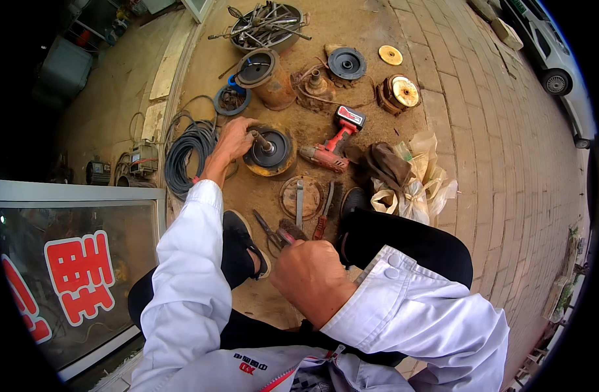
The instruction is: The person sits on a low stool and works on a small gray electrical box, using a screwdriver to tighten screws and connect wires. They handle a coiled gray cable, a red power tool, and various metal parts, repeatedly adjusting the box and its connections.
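Note:
My left hand (232, 142) is closed at the left edge of a round motor part (271, 167), its fingertips by the metal shaft that sticks up from the dark centre. The part has a rusty yellowish rim and stands on the ground. My right hand (310, 273) is a fist in front of my body, wrapped round the handle of a small brush (290, 230) with dark bristles. Beyond the brush, a flat metal bar (299, 204) lies across a rusty round plate (287, 194). A red-handled wire brush (321, 222) and dark pliers-like tool (265, 226) lie nearby.
A red cordless power tool (330, 155) lies right of the motor part. Plastic bags (417, 186) sit farther right, coiled cable (188, 153) left. Behind are a rusty cylindrical housing (273, 88), a dark disc (346, 63) and a tool-filled basin (293, 40). A glass door (77, 196) stands at left.

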A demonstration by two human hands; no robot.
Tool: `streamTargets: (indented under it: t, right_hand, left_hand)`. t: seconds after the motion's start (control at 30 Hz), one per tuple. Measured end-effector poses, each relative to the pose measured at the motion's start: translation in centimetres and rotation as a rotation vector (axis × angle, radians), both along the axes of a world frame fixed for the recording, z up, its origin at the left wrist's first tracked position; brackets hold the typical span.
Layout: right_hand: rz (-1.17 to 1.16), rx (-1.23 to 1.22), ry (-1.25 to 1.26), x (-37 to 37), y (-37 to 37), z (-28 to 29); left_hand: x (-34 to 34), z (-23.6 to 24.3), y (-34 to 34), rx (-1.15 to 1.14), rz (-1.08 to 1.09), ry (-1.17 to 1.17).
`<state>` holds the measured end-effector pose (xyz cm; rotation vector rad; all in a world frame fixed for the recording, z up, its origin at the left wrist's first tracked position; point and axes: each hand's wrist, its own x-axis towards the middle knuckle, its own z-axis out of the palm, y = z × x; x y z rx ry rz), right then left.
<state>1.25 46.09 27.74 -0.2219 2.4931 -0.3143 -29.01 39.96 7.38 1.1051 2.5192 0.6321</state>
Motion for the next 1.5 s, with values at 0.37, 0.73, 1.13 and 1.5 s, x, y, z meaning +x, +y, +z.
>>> streamTargets:
  t: [0.37,0.73,1.13,1.5]
  right_hand:
    - [0.030,0.104,-0.017,-0.4,0.6,1.0]
    - [0.044,0.097,0.008,0.5,0.1,0.2]
    - [-0.049,0.088,-0.077,0.0,0.2,0.5]
    - [0.113,0.060,-0.113,-0.7,-0.5,1.2]
  left_hand:
    - [-0.8,-0.2,3.6,-0.123,-0.170,0.135]
    - [-2.1,-0.2,4.3,-0.218,-0.031,-0.105]
    - [-2.2,0.8,4.5,-0.044,-0.089,-0.242]
    - [-1.2,8.0,1.7,0.218,0.017,-0.481]
